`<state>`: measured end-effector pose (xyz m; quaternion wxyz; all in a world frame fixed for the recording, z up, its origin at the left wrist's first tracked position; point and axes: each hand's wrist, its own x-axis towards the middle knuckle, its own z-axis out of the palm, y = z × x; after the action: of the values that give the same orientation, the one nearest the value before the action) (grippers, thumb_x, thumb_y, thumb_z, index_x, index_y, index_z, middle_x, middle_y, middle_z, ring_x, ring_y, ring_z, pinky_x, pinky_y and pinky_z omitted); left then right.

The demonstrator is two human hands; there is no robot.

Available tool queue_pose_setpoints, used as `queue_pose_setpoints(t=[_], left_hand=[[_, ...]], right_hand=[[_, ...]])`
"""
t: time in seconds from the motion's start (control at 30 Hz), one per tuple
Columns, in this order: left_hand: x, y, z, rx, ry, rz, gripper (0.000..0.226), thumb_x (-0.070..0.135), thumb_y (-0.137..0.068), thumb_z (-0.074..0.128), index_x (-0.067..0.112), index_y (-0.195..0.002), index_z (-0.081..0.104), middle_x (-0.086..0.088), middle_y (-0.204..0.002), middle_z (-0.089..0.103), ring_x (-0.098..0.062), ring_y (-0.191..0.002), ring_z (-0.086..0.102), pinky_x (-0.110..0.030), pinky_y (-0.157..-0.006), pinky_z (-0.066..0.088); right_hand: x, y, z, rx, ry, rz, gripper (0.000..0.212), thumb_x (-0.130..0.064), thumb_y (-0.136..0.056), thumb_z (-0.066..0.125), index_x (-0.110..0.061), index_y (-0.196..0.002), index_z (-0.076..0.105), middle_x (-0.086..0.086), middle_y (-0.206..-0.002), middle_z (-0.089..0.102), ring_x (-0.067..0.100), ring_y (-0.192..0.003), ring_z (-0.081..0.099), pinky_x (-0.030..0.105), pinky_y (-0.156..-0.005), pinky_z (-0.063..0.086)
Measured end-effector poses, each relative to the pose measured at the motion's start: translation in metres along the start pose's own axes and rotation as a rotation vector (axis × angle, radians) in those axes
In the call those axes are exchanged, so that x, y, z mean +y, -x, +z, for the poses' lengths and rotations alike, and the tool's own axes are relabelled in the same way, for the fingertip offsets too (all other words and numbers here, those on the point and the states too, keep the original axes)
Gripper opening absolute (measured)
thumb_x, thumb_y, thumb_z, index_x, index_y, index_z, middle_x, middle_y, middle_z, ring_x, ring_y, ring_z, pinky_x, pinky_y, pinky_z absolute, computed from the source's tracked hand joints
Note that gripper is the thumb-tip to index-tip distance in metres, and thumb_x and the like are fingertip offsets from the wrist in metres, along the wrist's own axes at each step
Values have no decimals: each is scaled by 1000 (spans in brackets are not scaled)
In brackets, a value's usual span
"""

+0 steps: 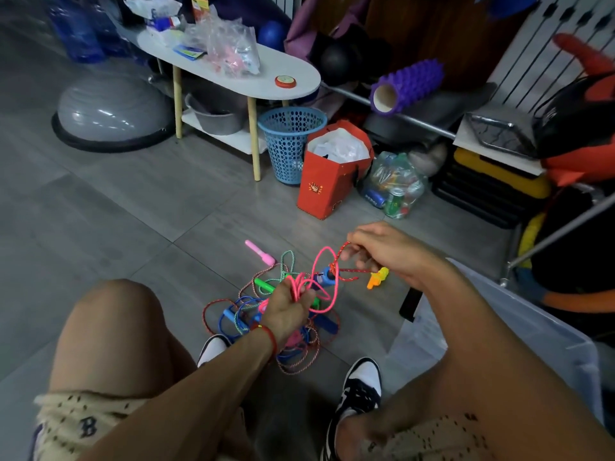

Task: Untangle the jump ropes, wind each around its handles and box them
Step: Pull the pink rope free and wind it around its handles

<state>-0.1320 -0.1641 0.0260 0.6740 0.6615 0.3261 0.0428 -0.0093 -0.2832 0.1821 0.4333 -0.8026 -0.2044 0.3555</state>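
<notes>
- Head view, leftmost: a loose pink handle (260, 252) lies on the floor (133, 211), apart from the heap.
- Tangled jump ropes (266, 322) sit on the floor between the feet.
- Left hand (287, 309) has its fingers clenched on pink rope (321, 261) loops, probably anchoring them.
- Right hand (382, 249) pinches a red speckled rope (339, 257), lifting it clear to trace it.
- Clear plastic box (499, 327) waits at far right, within reach.
</notes>
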Motion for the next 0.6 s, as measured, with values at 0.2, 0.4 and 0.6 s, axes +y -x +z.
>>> queue_pose_setpoints(t=[0.2,0.4,0.6], left_hand=[[2,17,-1,121,-230,268,23,6,-89,69,5,-95,46,4,-74,46,-1,-59,40,-14,-57,38],[7,30,8,251,-254,422,35,11,-80,78,13,-98,48,8,-83,50,-2,-70,46,-19,-63,37],[16,23,10,207,175,183,30,4,-81,80,6,-101,57,2,-74,62,1,-59,54,-21,-60,48]], right_hand=[[-5,-2,21,-37,-279,31,29,-14,-100,43,-16,-71,38,13,-105,77,17,-47,47,26,-44,12],[-17,-5,37,-99,-387,143,30,-19,-103,43,-12,-75,46,18,-112,73,20,-49,64,17,-34,25],[-6,-14,41,63,101,24,24,-23,-103,41,-13,-90,59,7,-100,69,16,-79,61,40,-66,59]])
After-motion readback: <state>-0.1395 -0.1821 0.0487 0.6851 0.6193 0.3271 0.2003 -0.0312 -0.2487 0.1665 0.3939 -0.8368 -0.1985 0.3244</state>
